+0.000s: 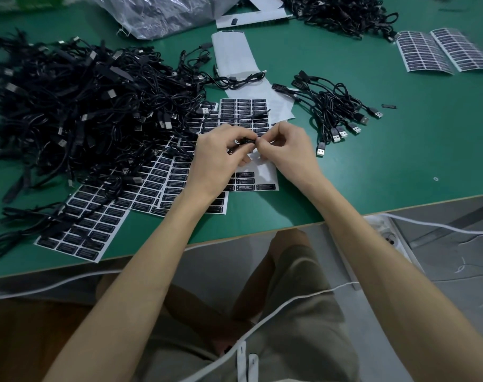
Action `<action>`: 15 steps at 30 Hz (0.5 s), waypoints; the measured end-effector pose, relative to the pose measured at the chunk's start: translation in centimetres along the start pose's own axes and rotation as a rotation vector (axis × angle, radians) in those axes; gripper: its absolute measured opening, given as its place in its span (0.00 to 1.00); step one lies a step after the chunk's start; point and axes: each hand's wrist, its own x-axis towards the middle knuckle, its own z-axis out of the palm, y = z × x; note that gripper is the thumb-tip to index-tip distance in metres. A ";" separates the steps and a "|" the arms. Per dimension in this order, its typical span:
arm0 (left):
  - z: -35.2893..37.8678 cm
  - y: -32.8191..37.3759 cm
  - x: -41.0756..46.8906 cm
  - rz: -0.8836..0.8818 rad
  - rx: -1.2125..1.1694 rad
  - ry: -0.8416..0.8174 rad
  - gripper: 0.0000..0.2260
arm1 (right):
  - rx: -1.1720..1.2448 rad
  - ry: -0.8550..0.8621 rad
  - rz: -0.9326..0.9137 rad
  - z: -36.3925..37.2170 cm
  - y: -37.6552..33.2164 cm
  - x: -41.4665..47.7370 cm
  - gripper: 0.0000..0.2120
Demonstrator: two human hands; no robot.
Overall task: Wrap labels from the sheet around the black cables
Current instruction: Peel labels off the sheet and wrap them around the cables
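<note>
A thin black cable (244, 140) is pinched just above the label sheet (258, 172) by the left hand (218, 153) and right hand (287, 144), both curled on it; judged light and floppy, best gripped close beside the wrap spot.

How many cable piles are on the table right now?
3: big pile at left, small bundle at right, far pile at the top edge. The bag may hide more.
</note>
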 end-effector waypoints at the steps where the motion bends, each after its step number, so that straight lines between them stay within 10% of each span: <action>1: 0.0 0.0 0.0 -0.007 -0.006 0.003 0.08 | 0.002 0.001 0.002 0.0 -0.1 0.0 0.05; 15: -0.1 0.2 0.4 -0.181 -0.125 0.011 0.06 | 0.061 -0.025 0.017 -0.4 -0.5 -0.2 0.07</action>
